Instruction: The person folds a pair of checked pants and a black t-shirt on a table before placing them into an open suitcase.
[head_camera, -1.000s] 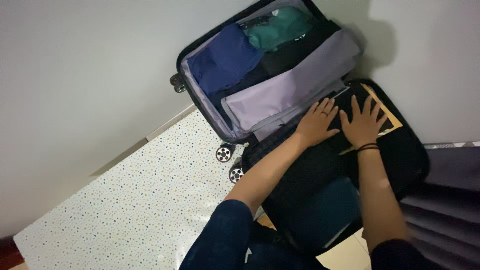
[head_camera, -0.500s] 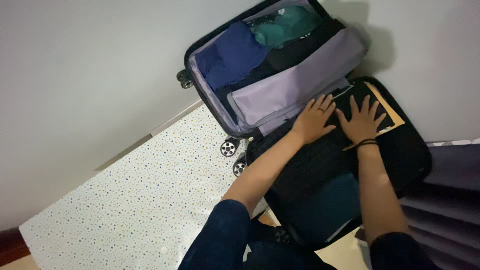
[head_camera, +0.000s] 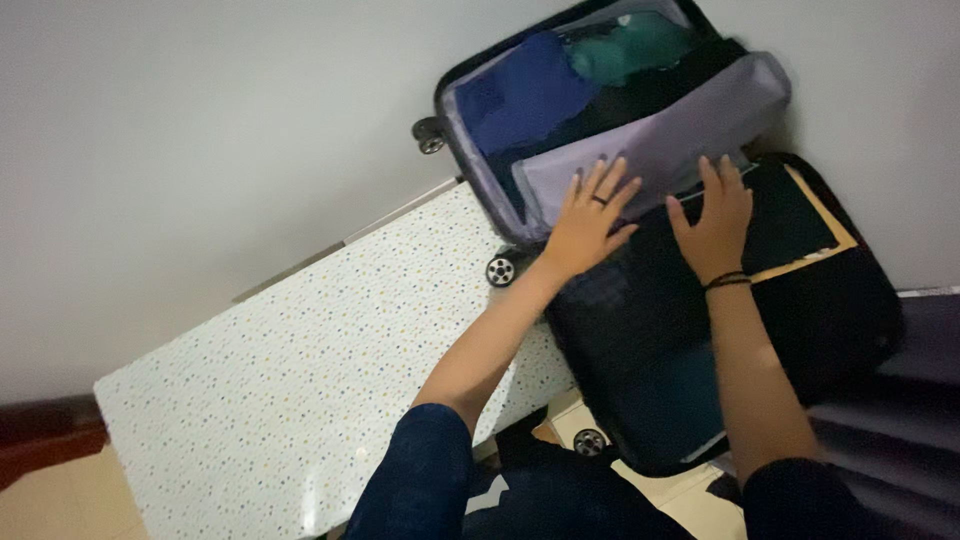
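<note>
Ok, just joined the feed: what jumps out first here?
An open suitcase lies spread against the wall at upper right, its far half packed with blue clothes and green clothes. Both hands lie at its middle: the left hand flat on the lilac divider flap, the right hand at the flap's edge over the black-packed near half. A speckled white board lies lower left.

Single head view, steeply down, close over suitcase (head_camera: 850, 300).
</note>
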